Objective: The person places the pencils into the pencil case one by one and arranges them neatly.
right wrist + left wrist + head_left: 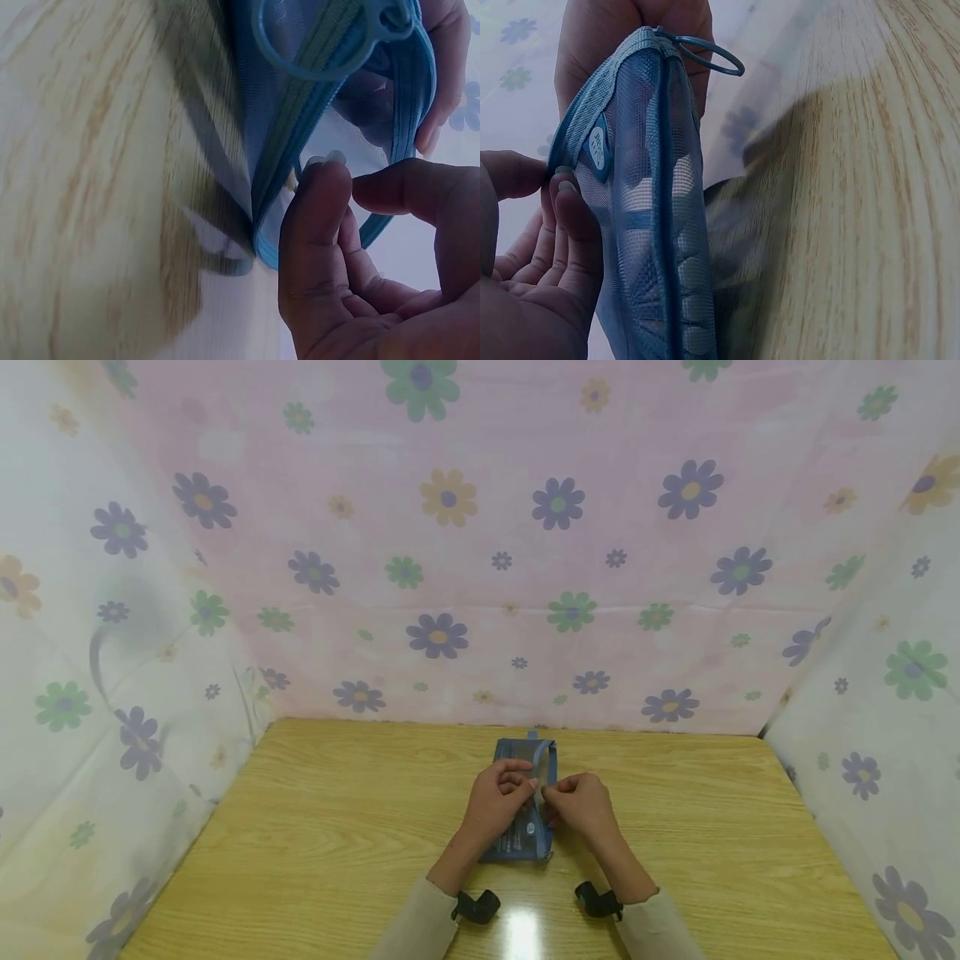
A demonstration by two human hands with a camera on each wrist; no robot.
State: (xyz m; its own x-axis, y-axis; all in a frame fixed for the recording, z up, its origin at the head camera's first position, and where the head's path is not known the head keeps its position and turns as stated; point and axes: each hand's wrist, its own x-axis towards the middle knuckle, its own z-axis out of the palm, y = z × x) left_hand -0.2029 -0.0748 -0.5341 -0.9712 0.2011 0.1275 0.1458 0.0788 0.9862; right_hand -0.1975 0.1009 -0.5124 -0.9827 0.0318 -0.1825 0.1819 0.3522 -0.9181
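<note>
A makeshift recording booth, by the look of it: a wood-grain table fills the lower part of the head view, and thin flower-printed cloth hangs as screens at the back, left and right, closing off the room. Nothing marks it as home or workshop.

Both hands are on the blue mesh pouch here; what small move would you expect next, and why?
Probably the right hand spreads the blue mesh pouch mouth wider: its fingertips sit at the zipper edge, the left hand pinches the opposite edge, and the ring pull hangs free.
</note>
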